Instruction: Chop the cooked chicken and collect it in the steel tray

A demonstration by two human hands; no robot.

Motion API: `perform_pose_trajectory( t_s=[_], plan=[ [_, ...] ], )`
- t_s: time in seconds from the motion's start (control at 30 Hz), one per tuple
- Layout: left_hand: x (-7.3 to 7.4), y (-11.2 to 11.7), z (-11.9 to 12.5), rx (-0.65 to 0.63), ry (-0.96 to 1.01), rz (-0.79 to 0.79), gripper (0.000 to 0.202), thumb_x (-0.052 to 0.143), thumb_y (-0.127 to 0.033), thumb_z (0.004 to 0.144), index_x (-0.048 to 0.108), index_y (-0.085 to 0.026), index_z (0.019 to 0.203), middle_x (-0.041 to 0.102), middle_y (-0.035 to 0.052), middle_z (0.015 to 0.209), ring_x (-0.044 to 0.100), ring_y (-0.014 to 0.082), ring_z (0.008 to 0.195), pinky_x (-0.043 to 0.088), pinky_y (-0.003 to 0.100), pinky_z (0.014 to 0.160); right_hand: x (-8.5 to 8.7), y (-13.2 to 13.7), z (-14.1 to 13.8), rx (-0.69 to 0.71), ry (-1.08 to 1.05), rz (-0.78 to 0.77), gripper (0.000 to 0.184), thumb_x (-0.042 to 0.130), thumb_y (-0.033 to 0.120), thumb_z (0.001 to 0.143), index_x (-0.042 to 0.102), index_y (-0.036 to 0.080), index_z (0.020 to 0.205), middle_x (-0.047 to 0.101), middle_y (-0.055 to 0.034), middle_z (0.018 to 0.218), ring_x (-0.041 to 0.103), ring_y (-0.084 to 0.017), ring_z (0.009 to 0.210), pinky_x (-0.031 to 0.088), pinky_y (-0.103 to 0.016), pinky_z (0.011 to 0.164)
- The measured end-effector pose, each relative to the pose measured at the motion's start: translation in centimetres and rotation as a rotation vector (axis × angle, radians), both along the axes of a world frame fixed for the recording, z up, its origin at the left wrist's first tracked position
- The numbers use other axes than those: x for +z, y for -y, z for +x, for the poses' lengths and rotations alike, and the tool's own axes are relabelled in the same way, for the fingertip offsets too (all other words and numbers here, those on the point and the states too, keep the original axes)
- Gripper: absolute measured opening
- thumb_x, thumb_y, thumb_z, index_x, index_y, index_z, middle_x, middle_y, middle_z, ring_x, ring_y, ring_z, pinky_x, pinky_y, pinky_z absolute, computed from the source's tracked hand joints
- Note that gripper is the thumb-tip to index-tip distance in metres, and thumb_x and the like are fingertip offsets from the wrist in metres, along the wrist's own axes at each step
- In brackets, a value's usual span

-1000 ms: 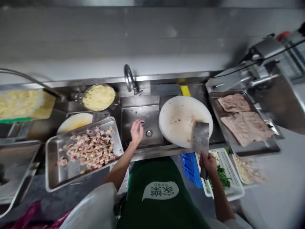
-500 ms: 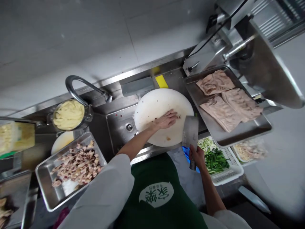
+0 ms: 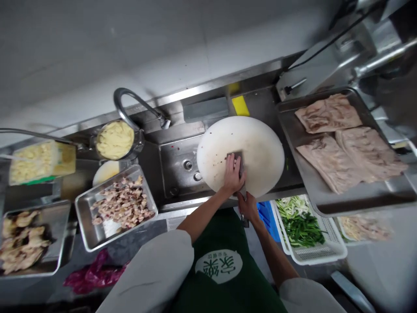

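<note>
My right hand (image 3: 248, 207) is wrapped around the handle of a cleaver (image 3: 241, 161) at the near edge of a round white chopping board (image 3: 260, 148). The blade rests on the board, apparently tilted. My left hand (image 3: 232, 177) lies over the blade, fingers stretched out along it, hiding part of the metal. Small dark scraps (image 3: 217, 161) are scattered on the board, mostly left of the blade. The board spans the right part of a steel sink (image 3: 177, 182).
Left are a tray of chopped meat (image 3: 127, 204), a pot of pale yellow food (image 3: 115, 140) and a faucet (image 3: 140, 100). A large tray (image 3: 325, 202) with several meat slabs stands right. Below it sits a white basket (image 3: 334, 250) of cut greens. Behind the board lie a whetstone (image 3: 206, 109) and yellow block (image 3: 240, 105).
My right hand has brought the cleaver from beyond the board's right edge onto it. My left hand has gone from the bare board onto the blade. The view has shifted.
</note>
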State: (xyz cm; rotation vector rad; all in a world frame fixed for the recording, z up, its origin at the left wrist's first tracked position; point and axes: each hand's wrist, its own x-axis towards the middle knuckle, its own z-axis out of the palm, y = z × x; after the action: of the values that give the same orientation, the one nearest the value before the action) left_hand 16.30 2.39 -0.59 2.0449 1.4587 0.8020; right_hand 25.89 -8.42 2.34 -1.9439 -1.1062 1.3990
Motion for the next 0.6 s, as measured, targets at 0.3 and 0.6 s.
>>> perform_pose_trajectory(
  t_s=[0.3,0.6],
  plan=[
    [5.9,4.1,-22.2,0.609,-0.17,0.05,0.058,0.025,-0.039,0.105,0.021,-0.019,0.159,0.018,0.0125,0.167,0.01,0.0237,0.158,0.018,0.047,0.132,1.4,-2.2,-18.0,0.569,-0.07,0.326,0.039,0.046,0.057,0.086,0.063,0.023,0.081,0.069,-0.0127,0.072,0.065,-0.027,0.069,0.048,-0.034,0.063],
    [2.4,15.1,-53.8,1.231,-0.003,-0.079,0.044,0.034,-0.027,0.1,0.064,-0.014,0.129,0.05,0.0164,0.149,0.034,0.0295,0.148,0.024,0.057,0.125,2.3,0.4,-41.1,0.912,0.071,0.262,0.051,0.043,0.063,0.087,0.066,0.019,0.076,0.06,-0.009,0.053,0.062,-0.024,0.057,0.042,-0.031,0.052]
  ],
)
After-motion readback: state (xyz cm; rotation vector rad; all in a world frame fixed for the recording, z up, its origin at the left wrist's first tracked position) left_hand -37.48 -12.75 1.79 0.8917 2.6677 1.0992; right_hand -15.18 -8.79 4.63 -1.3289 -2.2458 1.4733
